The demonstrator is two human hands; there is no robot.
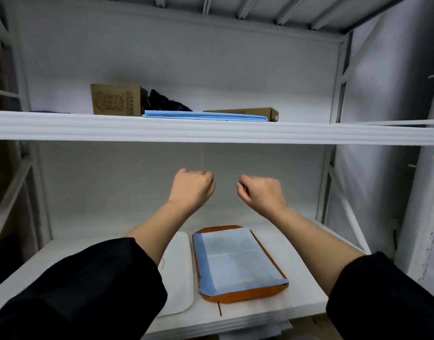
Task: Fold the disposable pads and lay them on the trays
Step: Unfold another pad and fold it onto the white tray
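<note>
Both hands are raised in the air between the two shelves, side by side with a small gap, nothing touched. The left hand is balled up, fingers curled in tight against the palm, nothing held. The right hand is the same deal: fingers curled into a loose fist, nothing seen between them. Black sleeves are pushed up to about the elbows.

On the lower white shelf, an orange rounded-corner tray is placed right of centre, and a folded light-blue disposable pad is laid flat on it, covering most of the tray so only the orange rim shows. Just beside it on the left a white rounded plastic tray is seen, bare on the visible part, with its left side hidden by the left forearm.

Up on the upper white shelf, a stack of folded light-blue pads is lying flat at the front edge. Behind it a brown cardboard box, a dark bundled item and a flat brown carton are parked.
</note>
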